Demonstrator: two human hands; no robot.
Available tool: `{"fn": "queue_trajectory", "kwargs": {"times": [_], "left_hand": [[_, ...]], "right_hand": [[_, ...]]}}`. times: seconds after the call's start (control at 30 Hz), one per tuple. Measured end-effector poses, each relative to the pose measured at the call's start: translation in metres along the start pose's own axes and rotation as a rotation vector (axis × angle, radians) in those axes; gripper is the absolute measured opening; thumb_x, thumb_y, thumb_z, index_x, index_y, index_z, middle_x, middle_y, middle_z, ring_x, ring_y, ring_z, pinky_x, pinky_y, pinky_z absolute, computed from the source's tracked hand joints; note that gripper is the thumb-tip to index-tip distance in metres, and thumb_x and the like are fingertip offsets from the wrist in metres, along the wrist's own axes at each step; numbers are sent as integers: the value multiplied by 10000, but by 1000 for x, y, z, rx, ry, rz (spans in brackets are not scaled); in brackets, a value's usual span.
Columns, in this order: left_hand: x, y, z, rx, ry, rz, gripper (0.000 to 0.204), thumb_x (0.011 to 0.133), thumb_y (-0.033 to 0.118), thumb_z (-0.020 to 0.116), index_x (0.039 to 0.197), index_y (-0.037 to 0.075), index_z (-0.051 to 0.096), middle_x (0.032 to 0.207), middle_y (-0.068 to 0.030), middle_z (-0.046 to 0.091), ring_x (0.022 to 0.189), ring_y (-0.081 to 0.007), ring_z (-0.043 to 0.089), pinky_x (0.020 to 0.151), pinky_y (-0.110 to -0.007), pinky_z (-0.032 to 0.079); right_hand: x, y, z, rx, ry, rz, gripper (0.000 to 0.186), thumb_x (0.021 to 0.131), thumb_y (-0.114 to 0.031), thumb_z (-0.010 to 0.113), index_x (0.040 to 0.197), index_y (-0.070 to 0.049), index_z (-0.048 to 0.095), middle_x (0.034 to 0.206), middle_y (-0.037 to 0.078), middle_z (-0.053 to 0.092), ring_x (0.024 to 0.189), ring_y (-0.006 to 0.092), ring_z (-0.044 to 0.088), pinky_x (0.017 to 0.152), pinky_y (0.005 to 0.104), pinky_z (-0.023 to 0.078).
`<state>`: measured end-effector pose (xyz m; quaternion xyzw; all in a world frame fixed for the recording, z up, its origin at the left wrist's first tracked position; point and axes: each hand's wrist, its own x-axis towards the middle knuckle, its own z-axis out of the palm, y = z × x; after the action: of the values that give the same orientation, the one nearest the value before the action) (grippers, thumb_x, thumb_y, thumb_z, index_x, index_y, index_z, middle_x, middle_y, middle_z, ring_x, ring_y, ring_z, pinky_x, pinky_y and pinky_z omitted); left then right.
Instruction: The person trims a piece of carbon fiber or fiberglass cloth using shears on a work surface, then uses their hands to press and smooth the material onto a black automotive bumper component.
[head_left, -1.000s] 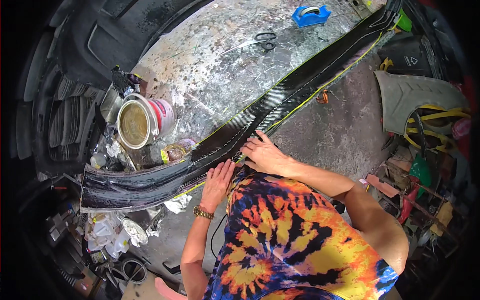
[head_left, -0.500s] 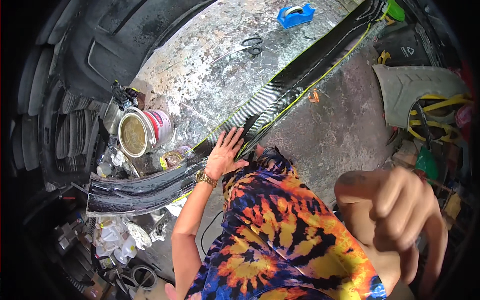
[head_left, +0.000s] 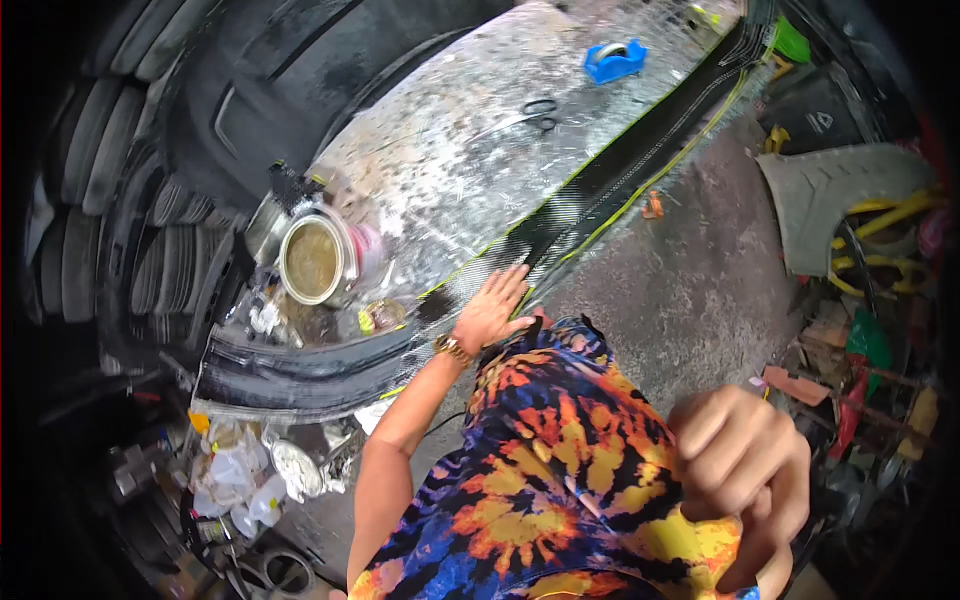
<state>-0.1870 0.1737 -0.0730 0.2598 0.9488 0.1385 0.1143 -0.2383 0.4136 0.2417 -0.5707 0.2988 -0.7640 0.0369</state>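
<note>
While flat under left hand: black strip

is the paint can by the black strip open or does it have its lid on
Open. The can shows no lid, and the head view looks straight into its round mouth at a murky tan liquid inside. How full it is cannot be told.

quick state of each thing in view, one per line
left hand: open, flat, fingers spread, pressing on the black woven strip
right hand: raised near the camera, fingers curled, holding nothing visible
black woven strip: laid out along the edge of the foil-covered table
open can: lid off, brownish liquid inside
scissors: lying flat on the foil, untouched
blue tape dispenser: lying on the foil, untouched
</note>
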Motion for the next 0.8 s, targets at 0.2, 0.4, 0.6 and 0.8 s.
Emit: {"fn": "queue_trajectory", "kwargs": {"times": [0.2, 0.4, 0.6, 0.8], "left_hand": [[-4, -2, 11, -157, 122, -9, 743, 935, 539, 391, 1408, -31, 325, 1501, -186, 272, 1402, -306, 243, 1163, -399, 170], [-13, -3, 14, -247, 107, 28, 725, 916, 531, 449, 1428, 33, 321, 1504, -190, 259, 1401, -331, 237, 1167, -388, 187], [-10, -12, 11, -386, 70, 11, 770, 907, 561, 465, 1445, 40, 288, 1516, -207, 215, 1405, -352, 214, 1161, -396, 204], [-16, -16, 8, -405, 37, 20, 765, 903, 548, 484, 1459, 66, 273, 1521, -205, 204, 1410, -358, 199, 1158, -401, 206]], "right_hand": [[-84, 20, 13, -254, 423, 544, 527, 850, -451, 661, 987, 58, 651, 534, 52, 571, 415, 120, 505, 393, 232, 334], [-126, 37, 8, -282, 601, 991, 471, 846, -337, 661, 1077, 69, 602, 615, 5, 523, 499, 76, 522, 469, 211, 405], [-133, 45, 3, -345, 632, 986, 406, 862, -269, 617, 1098, 60, 590, 624, -7, 502, 503, 71, 504, 446, 198, 346], [-138, 46, 5, -362, 655, 965, 376, 872, -265, 613, 1083, 47, 597, 619, -16, 502, 501, 67, 505, 444, 197, 346]]}}
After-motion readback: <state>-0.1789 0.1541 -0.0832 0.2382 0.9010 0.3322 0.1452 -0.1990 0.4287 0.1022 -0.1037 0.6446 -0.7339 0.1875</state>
